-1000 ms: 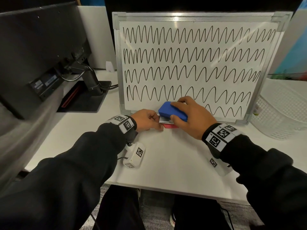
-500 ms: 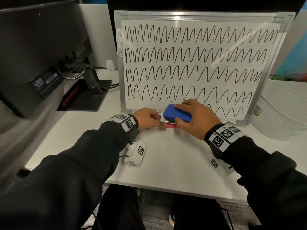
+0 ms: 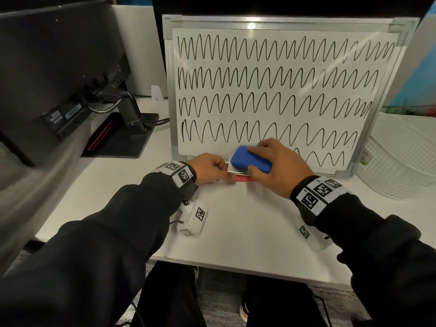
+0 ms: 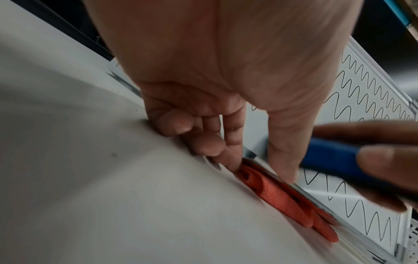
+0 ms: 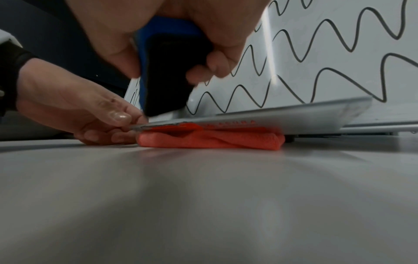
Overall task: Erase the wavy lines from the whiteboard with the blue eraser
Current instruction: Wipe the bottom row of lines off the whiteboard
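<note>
Change: blue eraser (image 3: 250,162) has shifted slightly rightward along the bottom of the whiteboard (image 3: 285,90) since the earlier frames; left hand (image 3: 208,168) stays at the tray.
Right hand (image 3: 279,169): fingers and thumb clamped round the eraser, black felt face turned toward the board.
Left hand grip: thumb and fingers pinch the metal tray edge (image 5: 248,118).
Wavy lines (image 3: 278,79): four full rows remain; bottom row remains only right of the eraser.
Red cloth (image 5: 210,140): folded, lying under the tray on the white table (image 3: 247,227).
Basket (image 3: 401,159): white, right of the board.
</note>
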Action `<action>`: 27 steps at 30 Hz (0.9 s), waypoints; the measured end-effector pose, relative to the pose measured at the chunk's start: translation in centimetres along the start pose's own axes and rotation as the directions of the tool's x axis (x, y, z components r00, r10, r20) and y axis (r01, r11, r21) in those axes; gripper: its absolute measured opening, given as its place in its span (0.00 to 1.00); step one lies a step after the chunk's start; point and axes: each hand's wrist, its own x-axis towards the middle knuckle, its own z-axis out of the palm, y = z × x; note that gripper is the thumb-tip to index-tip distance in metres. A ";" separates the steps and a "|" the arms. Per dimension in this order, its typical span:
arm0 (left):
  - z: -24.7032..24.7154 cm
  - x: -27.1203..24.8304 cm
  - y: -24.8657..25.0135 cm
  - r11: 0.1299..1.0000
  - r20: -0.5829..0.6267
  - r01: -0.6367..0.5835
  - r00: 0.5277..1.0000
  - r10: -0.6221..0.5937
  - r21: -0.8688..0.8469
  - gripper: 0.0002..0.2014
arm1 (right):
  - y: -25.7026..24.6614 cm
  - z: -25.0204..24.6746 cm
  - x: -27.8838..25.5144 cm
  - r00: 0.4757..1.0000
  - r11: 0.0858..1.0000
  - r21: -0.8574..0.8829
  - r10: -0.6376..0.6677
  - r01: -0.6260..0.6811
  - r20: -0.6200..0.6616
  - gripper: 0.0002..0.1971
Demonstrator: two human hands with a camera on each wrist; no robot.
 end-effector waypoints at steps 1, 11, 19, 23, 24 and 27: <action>0.0 0.0 0.0 1.000 -0.002 -0.002 1.000 0.002 0.007 0.14 | 0.0 0.0 0.0 1.000 1.000 -0.016 0.002 -0.002 0.030 0.26; 0.0 -0.1 0.2 1.000 -0.005 -0.008 1.000 0.008 0.024 0.13 | 0.0 0.0 0.0 1.000 1.000 0.020 0.020 -0.020 0.013 0.26; 0.0 -0.1 0.2 1.000 -0.013 0.006 1.000 -0.006 0.013 0.17 | 0.8 -0.4 -0.3 0.998 0.997 0.053 0.056 -0.055 -0.030 0.25; -0.1 -0.1 0.2 1.000 -0.015 0.012 1.000 -0.011 0.021 0.16 | 0.9 -0.3 -0.4 0.998 0.997 0.035 0.068 -0.068 -0.005 0.25; -0.1 -0.2 0.2 0.999 -0.019 0.010 1.000 -0.009 0.032 0.15 | 0.9 -0.4 -0.5 0.997 0.997 0.024 0.072 -0.072 0.018 0.25; -0.2 -0.1 0.2 1.000 -0.019 0.008 1.000 -0.007 0.029 0.13 | 0.9 -0.5 -0.5 0.997 0.996 0.055 0.065 -0.063 -0.042 0.25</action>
